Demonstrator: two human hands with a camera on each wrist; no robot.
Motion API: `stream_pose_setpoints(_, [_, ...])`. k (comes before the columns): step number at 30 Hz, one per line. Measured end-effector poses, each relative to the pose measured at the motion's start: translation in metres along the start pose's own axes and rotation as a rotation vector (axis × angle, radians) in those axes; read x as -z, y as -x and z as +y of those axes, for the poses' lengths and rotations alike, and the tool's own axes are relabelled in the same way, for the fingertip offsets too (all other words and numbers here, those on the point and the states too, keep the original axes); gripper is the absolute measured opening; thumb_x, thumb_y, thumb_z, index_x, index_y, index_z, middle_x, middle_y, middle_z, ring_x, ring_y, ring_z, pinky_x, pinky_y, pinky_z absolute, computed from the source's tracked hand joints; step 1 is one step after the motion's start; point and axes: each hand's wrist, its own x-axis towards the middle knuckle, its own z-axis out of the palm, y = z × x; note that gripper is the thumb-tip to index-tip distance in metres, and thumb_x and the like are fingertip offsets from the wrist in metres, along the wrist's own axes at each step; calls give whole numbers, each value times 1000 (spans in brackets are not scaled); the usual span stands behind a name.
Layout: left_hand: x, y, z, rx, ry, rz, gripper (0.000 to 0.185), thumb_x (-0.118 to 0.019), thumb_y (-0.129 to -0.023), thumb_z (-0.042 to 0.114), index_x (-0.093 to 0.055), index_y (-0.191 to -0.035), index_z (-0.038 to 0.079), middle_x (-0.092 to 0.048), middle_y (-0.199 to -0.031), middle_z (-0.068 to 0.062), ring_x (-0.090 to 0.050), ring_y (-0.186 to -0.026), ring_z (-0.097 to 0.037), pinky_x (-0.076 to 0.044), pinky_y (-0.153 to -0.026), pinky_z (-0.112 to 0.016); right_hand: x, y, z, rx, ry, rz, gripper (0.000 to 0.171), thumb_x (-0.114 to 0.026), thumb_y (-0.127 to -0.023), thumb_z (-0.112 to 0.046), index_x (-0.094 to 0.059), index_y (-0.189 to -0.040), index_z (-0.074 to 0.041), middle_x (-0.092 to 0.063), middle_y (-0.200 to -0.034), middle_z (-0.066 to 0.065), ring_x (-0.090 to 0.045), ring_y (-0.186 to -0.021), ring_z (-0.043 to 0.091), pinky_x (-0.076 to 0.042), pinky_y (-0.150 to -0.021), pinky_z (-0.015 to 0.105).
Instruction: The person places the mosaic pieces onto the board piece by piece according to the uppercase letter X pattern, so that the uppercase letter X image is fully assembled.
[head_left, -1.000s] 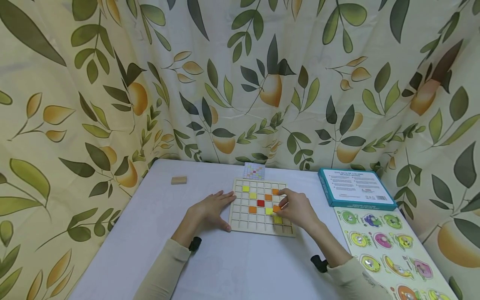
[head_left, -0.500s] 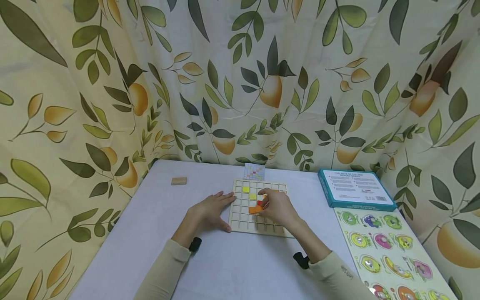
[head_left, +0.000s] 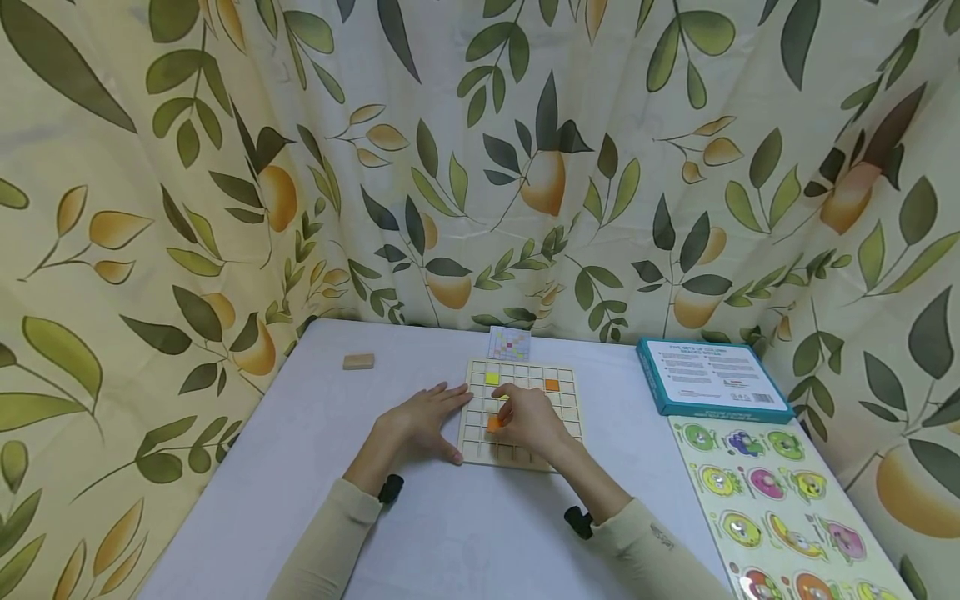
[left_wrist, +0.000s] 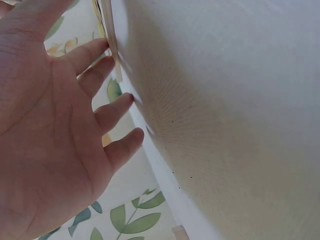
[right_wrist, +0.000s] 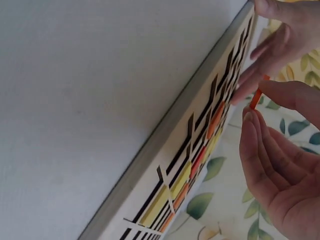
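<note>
Sliding leftward across the grid board [head_left: 564, 398], the right hand [head_left: 528, 419] now pinches an orange tile [head_left: 493, 423] over its left-hand cells, while the left hand [head_left: 420, 421], fingers spread, steadies the board's edge.

Print on the teal box [head_left: 712, 375] is too small to read.

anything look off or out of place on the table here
Only the small wooden block, lying alone near the table's far left, apart from the grid board. Nothing is spilled, tipped or visibly damaged.
</note>
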Motion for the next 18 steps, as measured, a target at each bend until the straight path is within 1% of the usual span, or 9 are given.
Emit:
stream_pose_setpoints(5, [-1,0,0,3,-4,1,114,-87,-74,63,-30,-166,27,-20,-174,8,-15,-160,-31,-21,-127,-56,-7,-3,-1,15,8,-12,55,-94,-73,-7,-70,-122,0,-77,-83,5,-70,-78,16,-60,-80,40])
stream_pose_setpoints(8, [0,1,0,4,-3,1,114,-87,-74,62,-30,-166,26,-20,-174,8,-15,-160,-31,-21,-127,-56,-10,-4,-1,-8,13,-36,55,-94,-74,-8,-69,-124,-1,-77,-84,4,-69,-79,16,-60,-82,41])
stream_pose_setpoints(13, [-1,0,0,9,-2,-3,114,-87,-74,62,-30,-166,27,-20,-174,8,-15,-161,-30,-21,-127,-56,-13,-4,0,-40,6,-73,56,-92,-75,-5,-69,-126,-3,-77,-84,3,-67,-78,15,-60,-82,39])
stream_pose_setpoints(18, [-1,0,-1,12,-2,-5,114,-87,-74,62,-30,-166,27,-20,-174,8,-15,-161,-30,-22,-127,-56,-14,-4,1,-40,-8,-84,53,-90,-76,-3,-69,-125,-2,-77,-86,5,-67,-80,17,-60,-84,40])
